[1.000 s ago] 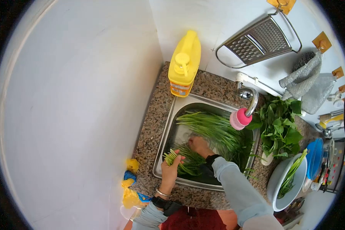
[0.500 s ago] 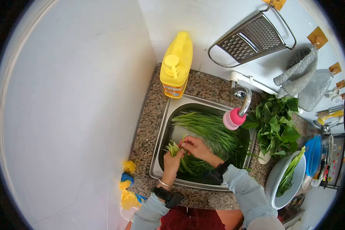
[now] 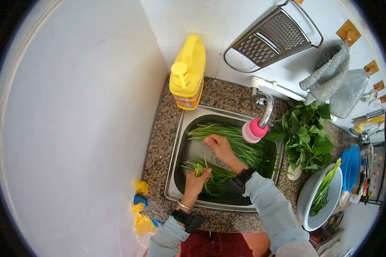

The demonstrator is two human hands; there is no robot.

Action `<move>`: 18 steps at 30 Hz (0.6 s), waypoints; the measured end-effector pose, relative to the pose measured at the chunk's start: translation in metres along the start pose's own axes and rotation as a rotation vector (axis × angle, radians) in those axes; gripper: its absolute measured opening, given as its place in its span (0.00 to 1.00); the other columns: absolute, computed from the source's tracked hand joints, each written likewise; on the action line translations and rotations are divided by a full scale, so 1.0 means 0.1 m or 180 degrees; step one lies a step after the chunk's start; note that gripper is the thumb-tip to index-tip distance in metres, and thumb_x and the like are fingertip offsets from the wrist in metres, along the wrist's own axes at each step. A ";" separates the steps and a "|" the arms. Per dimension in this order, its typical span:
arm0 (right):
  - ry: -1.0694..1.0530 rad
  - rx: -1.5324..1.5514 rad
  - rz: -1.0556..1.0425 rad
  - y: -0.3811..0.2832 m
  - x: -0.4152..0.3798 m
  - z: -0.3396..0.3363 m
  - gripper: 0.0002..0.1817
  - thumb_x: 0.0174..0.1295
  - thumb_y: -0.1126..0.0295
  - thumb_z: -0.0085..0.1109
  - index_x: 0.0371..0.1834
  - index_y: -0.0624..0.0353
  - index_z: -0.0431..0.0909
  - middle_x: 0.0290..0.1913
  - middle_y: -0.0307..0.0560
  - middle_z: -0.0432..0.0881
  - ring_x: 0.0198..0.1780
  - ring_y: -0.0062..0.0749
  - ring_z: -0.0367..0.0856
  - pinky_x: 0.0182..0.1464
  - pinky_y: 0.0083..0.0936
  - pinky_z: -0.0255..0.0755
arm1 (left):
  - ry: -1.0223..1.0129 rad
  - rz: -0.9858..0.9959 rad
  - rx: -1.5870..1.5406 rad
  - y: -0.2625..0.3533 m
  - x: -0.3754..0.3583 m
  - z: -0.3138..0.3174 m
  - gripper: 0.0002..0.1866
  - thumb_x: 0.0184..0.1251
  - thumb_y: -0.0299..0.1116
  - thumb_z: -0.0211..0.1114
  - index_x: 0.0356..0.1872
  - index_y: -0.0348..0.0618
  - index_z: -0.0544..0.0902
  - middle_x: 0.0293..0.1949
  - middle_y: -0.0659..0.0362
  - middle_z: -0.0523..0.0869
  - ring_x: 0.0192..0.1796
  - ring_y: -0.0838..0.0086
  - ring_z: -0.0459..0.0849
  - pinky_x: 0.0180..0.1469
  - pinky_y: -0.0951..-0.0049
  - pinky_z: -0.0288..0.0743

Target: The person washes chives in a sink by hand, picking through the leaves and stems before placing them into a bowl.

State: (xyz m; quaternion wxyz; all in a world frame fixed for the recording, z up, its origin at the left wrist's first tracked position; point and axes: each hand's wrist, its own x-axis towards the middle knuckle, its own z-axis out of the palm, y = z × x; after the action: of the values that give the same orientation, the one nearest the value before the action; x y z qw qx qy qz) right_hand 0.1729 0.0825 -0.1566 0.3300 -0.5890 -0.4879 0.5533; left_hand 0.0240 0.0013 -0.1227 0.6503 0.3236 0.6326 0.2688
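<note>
A steel sink point(image 3: 174, 165) holds water and long green garlic chives point(image 3: 244, 150). My left hand point(image 3: 194, 185) is closed around a small bunch of chives point(image 3: 198, 169), pale ends showing above the fist, at the sink's left side. Farther back, my right hand point(image 3: 221, 148) is over the larger pile with its fingertips pinched together. Whether anything is between those fingers is too small to tell. The faucet point(image 3: 268, 109) with its pink nozzle point(image 3: 254, 130) hangs over the basin, right of my right hand.
A yellow jug point(image 3: 188, 75) stands at the sink's back left corner. Leafy greens point(image 3: 306, 135) lie right of the sink, near a pale bowl point(image 3: 306, 199) with more chives and a blue basin point(image 3: 351, 167). A metal grater point(image 3: 274, 38) and mesh cloths point(image 3: 330, 77) hang on the wall.
My right hand has moved away from the bunch in my left hand, up and toward the back of the sink. My left hand still grips its chives. The view has shifted slightly.
</note>
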 end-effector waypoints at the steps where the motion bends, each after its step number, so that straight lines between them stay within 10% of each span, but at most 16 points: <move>1: 0.0149 -0.0114 -0.0129 0.04 0.03 -0.03 0.11 0.65 0.65 0.53 0.37 0.61 0.80 0.26 0.40 0.77 0.28 0.22 0.70 0.32 0.22 0.66 | 0.0006 0.0000 -0.0076 0.01 0.00 -0.02 0.14 0.60 0.39 0.67 0.32 0.34 0.82 0.24 0.61 0.82 0.26 0.81 0.76 0.29 0.77 0.69; 11: -0.0710 0.0028 -0.0392 -0.08 -0.32 0.15 0.10 0.62 0.69 0.57 0.42 0.62 0.79 0.34 0.40 0.83 0.31 0.20 0.77 0.34 0.19 0.71 | -0.0037 -0.0255 -0.0127 0.06 0.03 -0.12 0.14 0.59 0.40 0.68 0.32 0.37 0.83 0.23 0.62 0.81 0.25 0.80 0.76 0.29 0.77 0.69; 18: -0.0009 -0.0728 -0.1122 -0.03 -0.28 0.12 0.07 0.63 0.71 0.55 0.37 0.62 0.79 0.26 0.44 0.80 0.26 0.25 0.78 0.29 0.23 0.70 | -0.0027 0.0062 -0.0072 0.03 0.04 -0.12 0.15 0.62 0.43 0.65 0.34 0.38 0.85 0.21 0.63 0.80 0.24 0.82 0.75 0.27 0.77 0.68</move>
State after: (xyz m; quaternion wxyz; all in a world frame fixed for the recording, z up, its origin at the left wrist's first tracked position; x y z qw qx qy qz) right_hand 0.1630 0.0553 -0.1466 0.3520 -0.5274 -0.6434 0.4289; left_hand 0.0125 0.0069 -0.1227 0.6539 0.3236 0.6235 0.2809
